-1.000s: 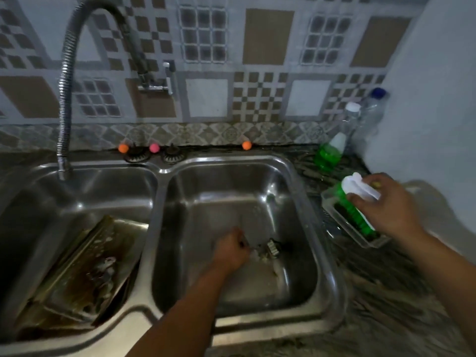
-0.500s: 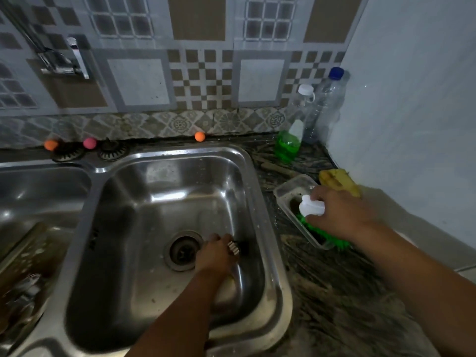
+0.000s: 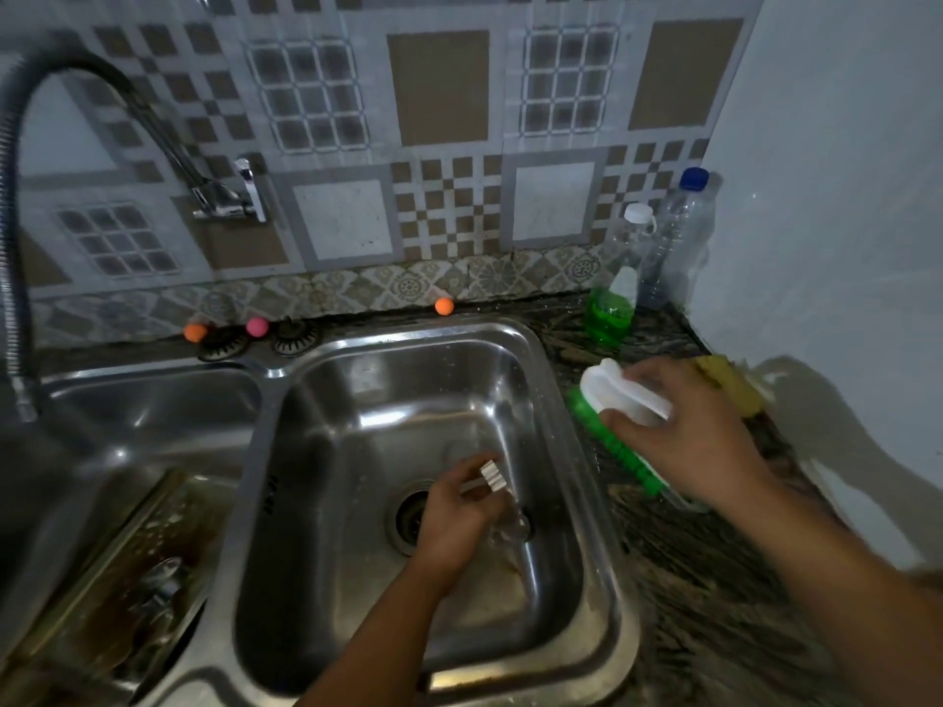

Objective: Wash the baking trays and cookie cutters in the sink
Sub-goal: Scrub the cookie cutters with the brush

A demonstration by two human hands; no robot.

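Left hand: the left hand point(image 3: 454, 517) is down in the right basin of the double stainless steel sink point(image 3: 587, 502), beside the round drain point(image 3: 411, 515), fingers curled around a small metal cookie cutter point(image 3: 492, 474) with a pale ridged edge showing.
Right hand: the right hand point(image 3: 689, 436) is over the dark marbled counter point(image 3: 714, 604) right of the sink, grasping a white-handled scrubbing brush with green bristles point(image 3: 620, 426).
Baking trays: stained metal baking trays point(image 3: 117, 579) lean in the left basin, near left.
Faucet: a flexible metal hose faucet point(image 3: 15, 257) arcs over the left basin.
Far right corner: a clear bottle of green dish soap point(image 3: 612, 303) stands just beside a clear plastic bottle with a blue cap point(image 3: 678, 237).
Behind the brush: a yellow sponge point(image 3: 729, 385) near the wall.
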